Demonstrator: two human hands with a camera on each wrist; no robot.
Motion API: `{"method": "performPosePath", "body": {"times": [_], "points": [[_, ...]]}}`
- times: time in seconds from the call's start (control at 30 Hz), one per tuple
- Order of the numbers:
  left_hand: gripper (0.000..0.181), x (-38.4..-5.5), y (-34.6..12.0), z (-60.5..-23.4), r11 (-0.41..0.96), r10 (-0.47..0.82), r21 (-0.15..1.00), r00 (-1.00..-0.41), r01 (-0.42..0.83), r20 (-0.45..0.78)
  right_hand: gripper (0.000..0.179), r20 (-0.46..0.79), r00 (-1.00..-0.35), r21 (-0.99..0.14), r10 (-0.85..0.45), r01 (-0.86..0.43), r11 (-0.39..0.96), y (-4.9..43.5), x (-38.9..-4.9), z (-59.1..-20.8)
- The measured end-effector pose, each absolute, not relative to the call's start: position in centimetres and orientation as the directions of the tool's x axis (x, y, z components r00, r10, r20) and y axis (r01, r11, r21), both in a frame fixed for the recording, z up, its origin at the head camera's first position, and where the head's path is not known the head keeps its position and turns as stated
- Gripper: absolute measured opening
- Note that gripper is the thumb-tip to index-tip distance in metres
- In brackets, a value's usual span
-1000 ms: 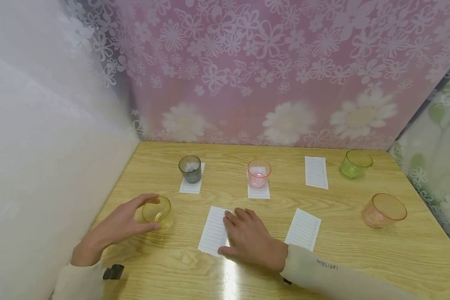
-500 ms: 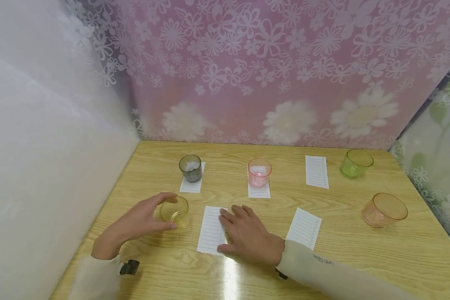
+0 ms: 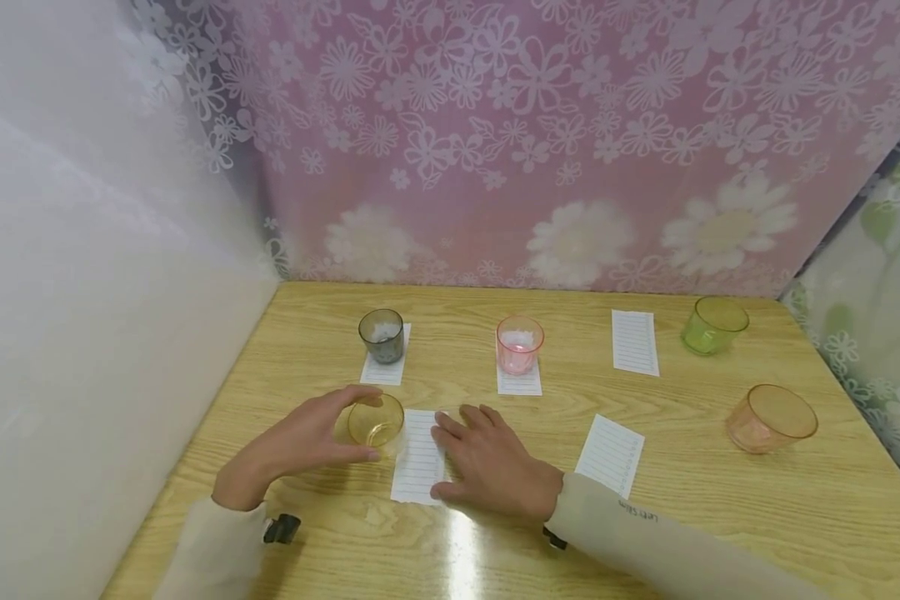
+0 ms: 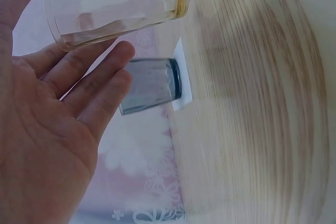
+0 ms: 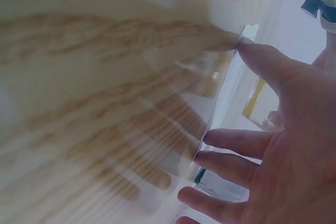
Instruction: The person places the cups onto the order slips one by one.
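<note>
A clear yellow cup (image 3: 377,427) sits between the thumb and fingers of my left hand (image 3: 296,443), which grips its sides. In the head view its right side overlaps the left edge of a lined white paper slip (image 3: 417,467). The left wrist view shows the yellow cup (image 4: 118,3) large at the top, a grey cup (image 4: 149,82) beyond the fingertips. My right hand (image 3: 491,467) rests on the right edge of that slip, fingers spread and thumb toward the near end. Seen from the right wrist, thumb and fingertips touch the slip's edge (image 5: 223,106).
Behind, the grey cup and a pink cup (image 3: 520,354) each stand on a slip. Bare lined slips lie at the back right (image 3: 634,342) and under the right forearm's far side (image 3: 611,454). A green cup (image 3: 708,333) and an orange cup (image 3: 765,425) stand right.
My left hand has moved right with the yellow cup, bringing it to the slip's left edge. The right hand and the slip under it have shifted slightly left.
</note>
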State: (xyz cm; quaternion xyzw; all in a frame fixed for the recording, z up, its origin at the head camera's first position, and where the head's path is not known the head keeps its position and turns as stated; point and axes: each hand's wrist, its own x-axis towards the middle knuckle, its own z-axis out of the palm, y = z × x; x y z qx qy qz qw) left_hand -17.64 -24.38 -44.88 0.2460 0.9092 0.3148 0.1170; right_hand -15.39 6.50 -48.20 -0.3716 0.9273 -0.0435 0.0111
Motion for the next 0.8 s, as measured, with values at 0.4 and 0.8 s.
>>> {"method": "performPosePath", "body": {"times": [0.4, 0.8], "points": [[0.084, -18.1, -22.6, -45.1, 0.659, 0.556, 0.645, -0.828, 0.387, -0.071, 0.085, -0.002, -0.730, -0.114, -0.683, -0.679, 0.725, 5.8, -16.2, -48.9], [0.078, -18.4, -21.6, -45.6, 0.652, 0.578, 0.642, -0.813, 0.403, -0.077, 0.084, -0.026, -0.734, -0.150, -0.679, -0.668, 0.729, 5.6, -16.6, -49.1]]}}
